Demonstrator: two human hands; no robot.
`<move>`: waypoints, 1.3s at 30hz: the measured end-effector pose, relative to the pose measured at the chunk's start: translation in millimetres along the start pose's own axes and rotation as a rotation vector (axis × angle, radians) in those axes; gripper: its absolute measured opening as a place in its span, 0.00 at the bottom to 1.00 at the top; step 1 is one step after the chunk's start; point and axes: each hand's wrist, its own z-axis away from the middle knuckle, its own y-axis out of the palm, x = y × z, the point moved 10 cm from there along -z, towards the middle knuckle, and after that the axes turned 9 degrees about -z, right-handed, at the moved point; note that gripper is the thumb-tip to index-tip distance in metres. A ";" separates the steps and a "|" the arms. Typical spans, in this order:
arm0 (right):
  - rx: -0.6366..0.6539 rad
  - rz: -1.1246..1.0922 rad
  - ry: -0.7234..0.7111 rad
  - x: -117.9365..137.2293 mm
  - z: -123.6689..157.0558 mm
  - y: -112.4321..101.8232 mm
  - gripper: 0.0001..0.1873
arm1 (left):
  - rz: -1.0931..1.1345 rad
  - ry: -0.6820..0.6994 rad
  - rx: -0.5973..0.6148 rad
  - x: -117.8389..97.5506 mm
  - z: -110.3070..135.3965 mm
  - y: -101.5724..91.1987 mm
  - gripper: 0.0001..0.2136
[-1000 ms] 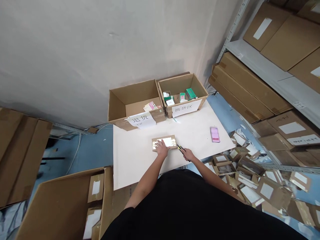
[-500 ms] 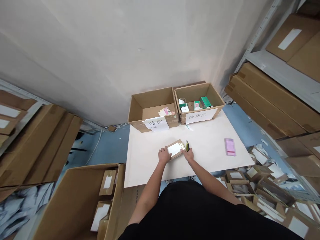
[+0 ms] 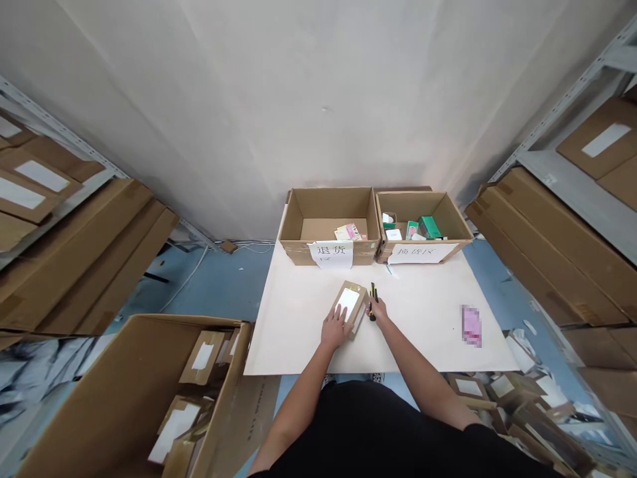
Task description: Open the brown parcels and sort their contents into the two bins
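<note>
A small cardboard parcel (image 3: 349, 307) with a white label on top lies on the white board tabletop (image 3: 298, 338), turned lengthwise away from me. My left hand (image 3: 334, 326) is pressed against its near end, fingers over the label. My right hand (image 3: 379, 312) is at the parcel's right side, gripping a yellow-and-black utility knife (image 3: 372, 301) with its tip pointing away from me. The blade is too small to make out. A pixelated pink packet (image 3: 471, 326) lies alone on the board to the right.
Two open cardboard boxes with paper signs stand at the board's far edge. The left box (image 3: 328, 212) holds a few papers; the right box (image 3: 423, 216) holds small green and white packages. A large carton (image 3: 134, 398) stands at lower left. Stacked cartons fill the shelves on both sides.
The parcel has been turned from crosswise to lengthwise under my hands. The knife now points away from me, and the whole view has swung as my head moved.
</note>
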 end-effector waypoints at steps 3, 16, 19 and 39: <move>-0.059 -0.132 0.085 -23.1 14.6 7.9 0.21 | 0.167 -0.087 0.008 47.0 -2.4 -5.9 0.33; -0.054 0.179 -0.022 -39.1 35.2 83.5 0.29 | 0.623 -0.327 0.040 129.7 4.8 59.1 0.29; -0.075 0.109 -0.033 -24.5 38.3 82.0 0.29 | 0.844 -0.329 0.030 137.0 0.1 65.2 0.28; 0.306 -0.262 0.147 -5.3 76.5 208.3 0.17 | 0.236 0.200 0.066 229.9 -52.1 -74.7 0.55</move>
